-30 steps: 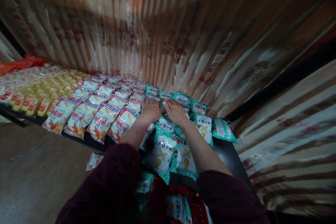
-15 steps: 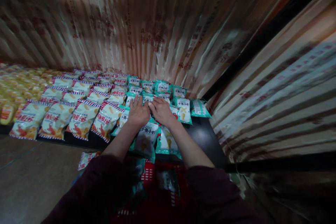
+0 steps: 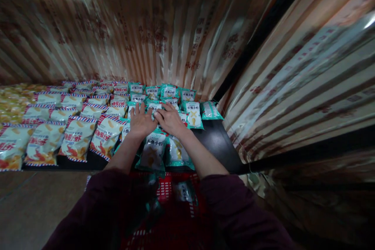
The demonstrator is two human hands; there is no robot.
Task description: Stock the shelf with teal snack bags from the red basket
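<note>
Left hand [image 3: 141, 122] and right hand [image 3: 170, 121] — both open, flat, palm-down — on teal packets [image 3: 152, 152].

"小鱼小虾" is printed on the teal snack packet [image 3: 152, 152] at lower centre and repeated on the teal packets behind it. Red characters on the striped-edged packets [image 3: 76, 137] at left cannot be read.

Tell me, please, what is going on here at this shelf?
A person has both hands on a cluster of teal snack bags on a dark shelf. The left hand lies spread flat on them. The right hand rests beside it, and whether it grips a bag is unclear. Red-and-blue-edged snack bags lie in rows to the left, and a red basket sits below the arms.
</note>
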